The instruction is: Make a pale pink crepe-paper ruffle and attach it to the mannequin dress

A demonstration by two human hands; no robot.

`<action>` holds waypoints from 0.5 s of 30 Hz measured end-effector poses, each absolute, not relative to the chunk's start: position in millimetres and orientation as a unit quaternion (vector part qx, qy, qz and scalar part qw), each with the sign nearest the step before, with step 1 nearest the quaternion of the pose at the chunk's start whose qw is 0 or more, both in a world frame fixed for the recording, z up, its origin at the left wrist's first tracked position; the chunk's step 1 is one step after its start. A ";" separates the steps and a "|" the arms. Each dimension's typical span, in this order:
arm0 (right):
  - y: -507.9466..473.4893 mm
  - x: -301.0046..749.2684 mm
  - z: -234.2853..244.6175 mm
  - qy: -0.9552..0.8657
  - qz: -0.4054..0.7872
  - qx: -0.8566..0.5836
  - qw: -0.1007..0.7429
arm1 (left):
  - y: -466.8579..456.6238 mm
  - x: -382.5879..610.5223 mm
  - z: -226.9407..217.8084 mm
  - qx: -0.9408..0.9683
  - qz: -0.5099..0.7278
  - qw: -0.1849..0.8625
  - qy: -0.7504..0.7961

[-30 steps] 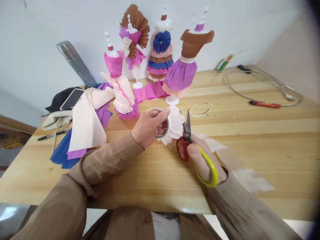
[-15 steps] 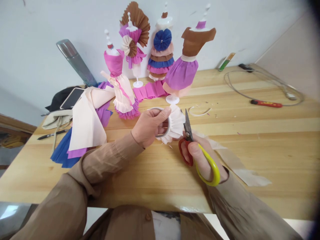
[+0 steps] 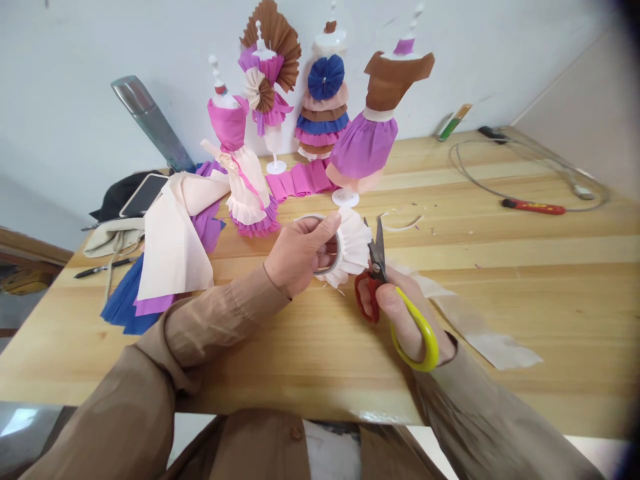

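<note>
My left hand is closed round a tape ring with a pleated cream paper ruffle gathered on it, held just above the wooden table. My right hand grips scissors with one red and one yellow handle. The blades point up and sit against the ruffle's right edge, slightly parted. A long cream paper strip trails from under my right hand across the table to the right.
Several small mannequins in crepe-paper dresses stand at the back by the wall. Folded cream, purple and blue paper lies at left, with a phone and pen. A red-handled tool and cable lie at right.
The scissors shifted a little up and right along the ruffle's edge and the blades parted. The cream strip settled on the table. My left hand barely moved.
</note>
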State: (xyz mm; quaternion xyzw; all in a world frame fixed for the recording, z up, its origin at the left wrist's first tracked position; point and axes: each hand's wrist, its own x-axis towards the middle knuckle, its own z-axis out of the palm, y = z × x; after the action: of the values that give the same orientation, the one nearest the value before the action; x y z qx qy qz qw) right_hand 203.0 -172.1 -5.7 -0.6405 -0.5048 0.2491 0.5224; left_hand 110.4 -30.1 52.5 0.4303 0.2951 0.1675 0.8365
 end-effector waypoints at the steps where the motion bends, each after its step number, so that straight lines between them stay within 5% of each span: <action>1: -171.9 203.0 -5.6 -0.503 0.249 -0.641 0.524 | -30.5 110.3 52.4 0.429 0.169 0.837 0.294; 15: -169.4 202.7 3.4 -0.534 0.214 -0.639 0.510 | -29.6 109.4 48.1 0.428 0.172 0.844 0.274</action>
State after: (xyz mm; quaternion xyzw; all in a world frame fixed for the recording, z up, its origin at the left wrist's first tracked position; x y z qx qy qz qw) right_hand 202.7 -169.4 3.4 -0.6391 -0.5343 0.2139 0.5101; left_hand 109.4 -29.6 48.1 0.4285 0.2737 0.1720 0.8437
